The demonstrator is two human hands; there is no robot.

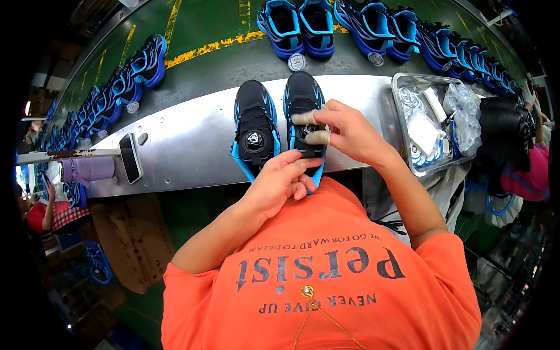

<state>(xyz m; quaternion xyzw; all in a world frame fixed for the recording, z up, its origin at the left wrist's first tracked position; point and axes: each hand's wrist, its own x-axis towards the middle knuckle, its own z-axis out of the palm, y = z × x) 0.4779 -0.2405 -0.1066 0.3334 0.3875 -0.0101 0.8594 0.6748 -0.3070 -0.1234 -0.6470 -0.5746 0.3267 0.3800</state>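
Two black sneakers with blue edges lie side by side, toes away from me, on the metal ledge. The left sneaker (pixel 254 114) has a round lacing dial (pixel 254 139) on its tongue, and neither hand touches it. My right hand (pixel 350 134), with pale covers on thumb and forefinger, closes its fingertips around the dial area of the right sneaker (pixel 301 88). Its fingers partly hide that dial. At the same sneaker's heel opening is my left hand (pixel 280 182), fingers bent around the collar and one finger laid across it.
To the right stands a clear plastic tray (pixel 402 125) of round tags and plastic bags. A phone (pixel 130 157) and a lilac cup (pixel 96 169) are at left. Beyond the ledge, a green conveyor (pixel 204 35) carries rows of similar sneakers (pixel 297 29). Other people appear at both sides.
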